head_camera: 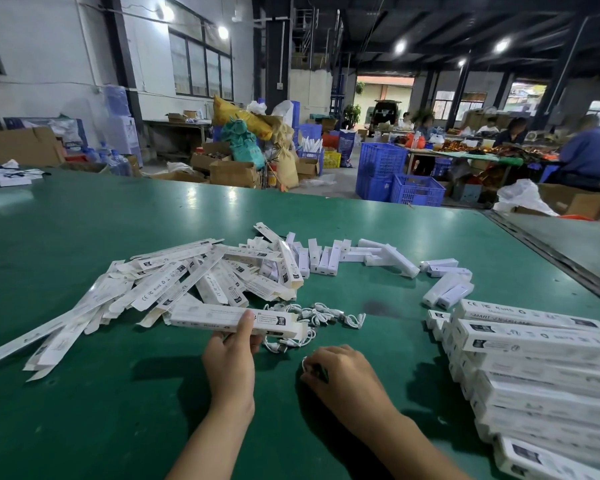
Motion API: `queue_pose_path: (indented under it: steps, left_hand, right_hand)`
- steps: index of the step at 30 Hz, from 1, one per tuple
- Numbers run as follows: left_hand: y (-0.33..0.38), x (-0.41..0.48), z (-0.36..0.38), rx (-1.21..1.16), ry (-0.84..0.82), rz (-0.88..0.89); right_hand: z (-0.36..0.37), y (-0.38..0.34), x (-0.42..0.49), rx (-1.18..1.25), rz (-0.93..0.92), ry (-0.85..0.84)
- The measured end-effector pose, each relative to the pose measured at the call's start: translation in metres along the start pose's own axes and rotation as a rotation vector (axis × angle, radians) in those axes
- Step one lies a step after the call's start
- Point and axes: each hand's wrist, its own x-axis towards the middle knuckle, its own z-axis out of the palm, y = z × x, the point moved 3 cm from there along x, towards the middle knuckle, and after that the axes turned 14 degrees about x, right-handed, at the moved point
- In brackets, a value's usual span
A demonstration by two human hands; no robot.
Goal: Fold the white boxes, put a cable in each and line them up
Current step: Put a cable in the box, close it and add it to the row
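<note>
White box (205,317), one, folded, is held lengthwise just over the counter (118,427) by the left hand (231,353), thumb pressed on its top face and fingers curled beneath. The right hand (338,374) is rested knuckles-up on the counter, fingers curled round a small white cable loop (303,362). Both forearms are extended forward. Flat boxes (174,282) are heaped at left, too many to be counted. A tangle of cables (323,313) is noted beside the held box. At least eight finished boxes (534,337) are lined up at right.
</note>
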Motion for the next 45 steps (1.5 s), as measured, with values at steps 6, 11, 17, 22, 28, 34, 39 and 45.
queue_pose_path:
  steps: [6, 11, 17, 22, 28, 34, 39, 45]
  left_hand:
    - [-0.001, 0.0, 0.001, 0.013, -0.013, 0.012]
    - [-0.001, -0.005, 0.006, 0.051, -0.119, 0.029]
    - [0.002, -0.011, 0.01, 0.121, -0.223, 0.126]
    - [0.003, -0.015, 0.012, 0.121, -0.254, 0.15]
    - [0.004, -0.014, 0.011, 0.133, -0.235, 0.132]
    - [0.002, -0.013, 0.012, 0.129, -0.258, 0.107]
    - [0.003, -0.017, 0.015, 0.113, -0.304, 0.115]
    - [0.005, -0.019, 0.013, 0.129, -0.293, 0.151]
  right_hand:
    - [-0.013, 0.0, -0.005, 0.478, 0.115, 0.339]
    - [-0.015, 0.003, -0.003, 0.812, 0.238, 0.378]
    - [-0.019, 0.006, 0.001, 1.064, 0.337, 0.342]
    - [-0.014, 0.01, 0.0, 1.235, 0.468, 0.39]
    - [-0.004, 0.011, 0.002, 1.395, 0.495, 0.315]
    - [-0.001, 0.016, 0.004, 1.522, 0.586, 0.307]
    - [-0.001, 0.016, 0.004, 1.479, 0.598, 0.305]
    - [-0.007, 0.009, 0.001, 1.232, 0.464, 0.206]
